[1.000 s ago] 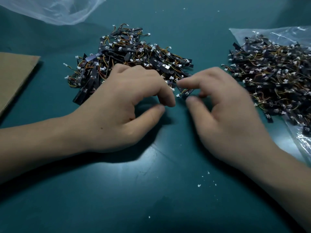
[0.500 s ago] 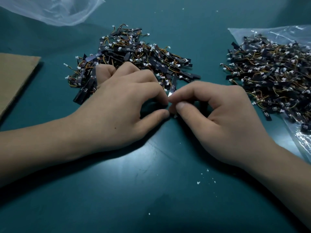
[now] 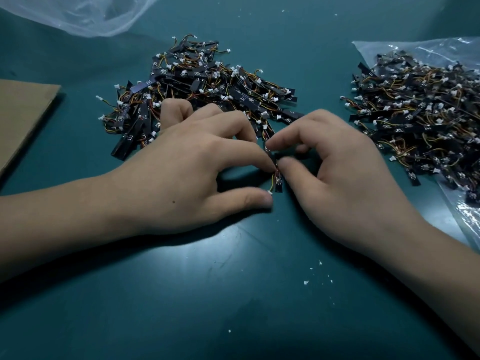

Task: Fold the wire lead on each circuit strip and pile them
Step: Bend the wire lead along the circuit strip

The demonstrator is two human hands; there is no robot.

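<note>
We record one circuit strip point(image 3: 278, 181) clamped by both left hand point(image 3: 187, 172) and right hand point(image 3: 337, 178). Two heaps: first heap point(image 3: 207, 81) beyond left hand, second heap point(image 3: 420, 113) right of right hand.

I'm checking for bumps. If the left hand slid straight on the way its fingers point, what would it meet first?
The left hand would likely meet the circuit strip held between both hands first, with the right hand just behind it; depth is unclear.
</note>
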